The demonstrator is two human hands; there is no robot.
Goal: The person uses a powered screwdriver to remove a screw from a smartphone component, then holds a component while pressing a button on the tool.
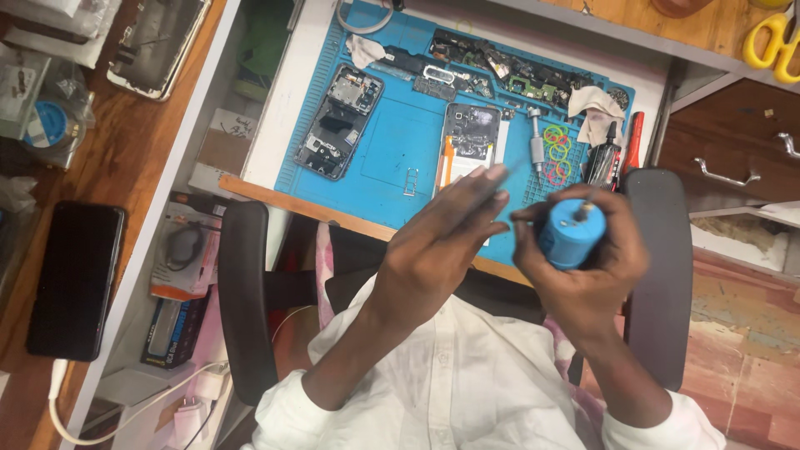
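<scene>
Above the near edge of the blue mat, the right hand has its fingers wrapped closed around a blue round container, tilted so its top faces the person, seemingly to give a clear view of the small metal piece on it. The left hand hovers just beside it, fingers stretched out and pinched on something thin and blurred; what it is cannot be told. Both hands are raised over the lap, blocking part of the opened phone lying mid-mat. Further left lies another opened phone; coloured rings and a row of small parts sit at the far side. A black phone rests on the wooden surface at left, well apart.
</scene>
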